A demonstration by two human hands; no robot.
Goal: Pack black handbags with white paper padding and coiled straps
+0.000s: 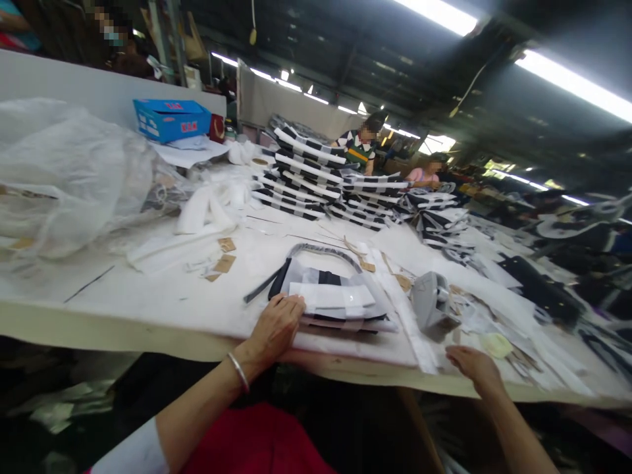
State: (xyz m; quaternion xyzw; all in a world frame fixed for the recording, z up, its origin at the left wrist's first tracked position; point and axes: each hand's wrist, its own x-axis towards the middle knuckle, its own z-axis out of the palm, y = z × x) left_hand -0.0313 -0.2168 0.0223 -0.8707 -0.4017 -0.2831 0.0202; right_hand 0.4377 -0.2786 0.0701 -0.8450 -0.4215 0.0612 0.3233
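A black-and-white bag (340, 280) lies flat on the table in front of me, with a wrapped handle looped at its far side and a white sheet (316, 296) on top. My left hand (279, 322) grips the bag's near left corner, fingers bent over the edge. Off to the right, my right hand (474, 365) is at the table's front edge, fingers curled together; whether anything small is between them is hidden. Just beyond it stands a grey tape dispenser (432, 303).
Stacks of striped bags (306, 171) stand at the back. Brown tags (224, 263) and white padding (207, 207) lie to the left, near clear plastic (74, 171) and a blue box (172, 120). A long white strip (399, 303) runs beside the bag. People are at work behind.
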